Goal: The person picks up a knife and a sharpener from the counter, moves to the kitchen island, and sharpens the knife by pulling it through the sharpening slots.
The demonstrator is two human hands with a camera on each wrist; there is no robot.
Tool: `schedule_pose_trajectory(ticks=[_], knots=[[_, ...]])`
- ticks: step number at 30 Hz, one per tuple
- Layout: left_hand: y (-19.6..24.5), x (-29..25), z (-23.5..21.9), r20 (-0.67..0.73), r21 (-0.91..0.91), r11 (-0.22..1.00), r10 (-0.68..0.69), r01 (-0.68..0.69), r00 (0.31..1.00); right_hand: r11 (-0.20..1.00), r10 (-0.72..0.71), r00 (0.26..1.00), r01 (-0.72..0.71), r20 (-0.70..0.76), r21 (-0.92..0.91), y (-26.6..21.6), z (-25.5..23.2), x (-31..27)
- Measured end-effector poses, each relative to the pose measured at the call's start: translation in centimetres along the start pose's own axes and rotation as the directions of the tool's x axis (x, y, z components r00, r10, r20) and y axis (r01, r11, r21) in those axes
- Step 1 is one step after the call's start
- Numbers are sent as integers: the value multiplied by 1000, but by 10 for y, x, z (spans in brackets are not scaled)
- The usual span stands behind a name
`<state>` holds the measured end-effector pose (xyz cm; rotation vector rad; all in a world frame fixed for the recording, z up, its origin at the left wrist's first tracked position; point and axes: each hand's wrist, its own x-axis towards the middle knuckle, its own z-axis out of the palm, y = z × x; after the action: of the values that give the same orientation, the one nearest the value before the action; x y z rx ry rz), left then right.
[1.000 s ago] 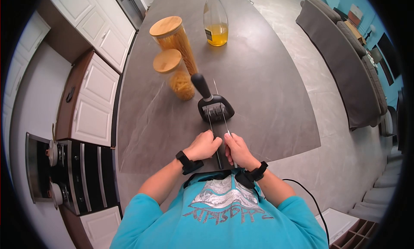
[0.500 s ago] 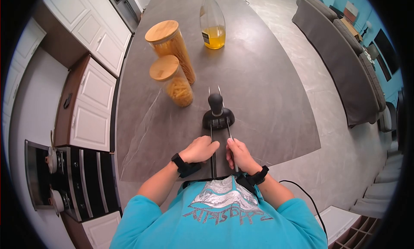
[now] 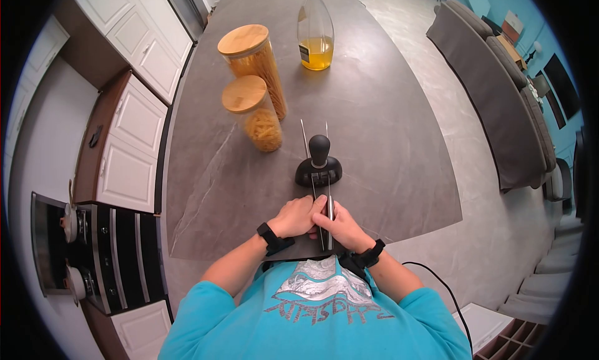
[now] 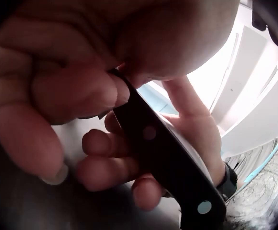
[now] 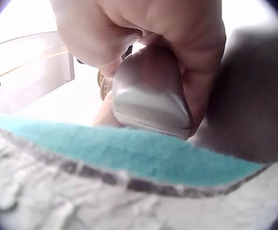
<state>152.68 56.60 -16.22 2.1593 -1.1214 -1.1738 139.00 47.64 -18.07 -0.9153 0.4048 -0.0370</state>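
Note:
A black knife sharpener [image 3: 319,171] with a knob-topped handle stands upright on the grey counter. Two knives lie side by side through its slots, their blades [image 3: 305,139] sticking out beyond it. My left hand [image 3: 293,218] pinches a black knife handle [image 4: 163,148] with rivets, seen close up in the left wrist view. In my right hand [image 3: 347,229] is a knife with a smooth metal handle [image 5: 151,91], its rounded butt facing the right wrist camera. Both hands meet just in front of the sharpener, the right fingers close behind the black handle.
Left of the sharpener stand a short pasta jar [image 3: 262,130] and a taller spaghetti jar [image 3: 272,79], both with wooden lids. A glass bottle [image 3: 317,51] of yellow liquid is farther back. The counter's near edge lies against the teal shirt [image 3: 312,316].
The sharpener, tilted toward the upper left a second ago, now stands upright. The blades reach farther through it. My right hand has come left against my left hand.

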Motion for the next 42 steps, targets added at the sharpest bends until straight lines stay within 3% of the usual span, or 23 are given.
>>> schedule_pose_trajectory(ticks=[4,8,10,12,15,18,23,30,36,38,40,42], knots=[[1,-2,-1,-7,-18,999,52,-52,999,999,-1,999,-1,49,52,2,-2,-1],[-10,1,2,-66,-50,990,125,-128,990,1000,-13,999,14,-29,23,4,-1,1],[-2,-3,-3,-30,-81,990,111,-113,993,1000,-17,999,17,-37,10,9,-4,4],[5,-6,-10,7,-111,989,102,-101,995,993,99,992,-93,-84,67,9,-5,6],[9,-8,-15,41,-18,998,62,-61,997,982,181,971,-169,-159,82,3,-1,7],[6,-10,-16,-2,-56,995,80,-80,997,981,189,962,-177,-197,77,0,2,6],[-1,-18,-21,-214,-68,996,39,-54,976,990,141,967,-138,-213,32,2,5,4],[-14,-22,-22,-239,-123,989,46,-78,970,991,125,964,-130,-236,-7,3,9,2],[-8,-20,-38,-357,-85,990,79,-117,931,991,134,969,-126,-209,54,-2,9,-3],[-7,-18,-42,-454,-76,975,154,-210,878,989,145,964,-135,-222,60,-12,13,-9],[-5,-13,-48,-445,-62,971,182,-233,877,987,156,959,-144,-237,66,-18,13,-8],[-3,-10,-48,-436,-48,965,211,-257,875,978,187,969,-168,-161,124,-22,11,-7]])
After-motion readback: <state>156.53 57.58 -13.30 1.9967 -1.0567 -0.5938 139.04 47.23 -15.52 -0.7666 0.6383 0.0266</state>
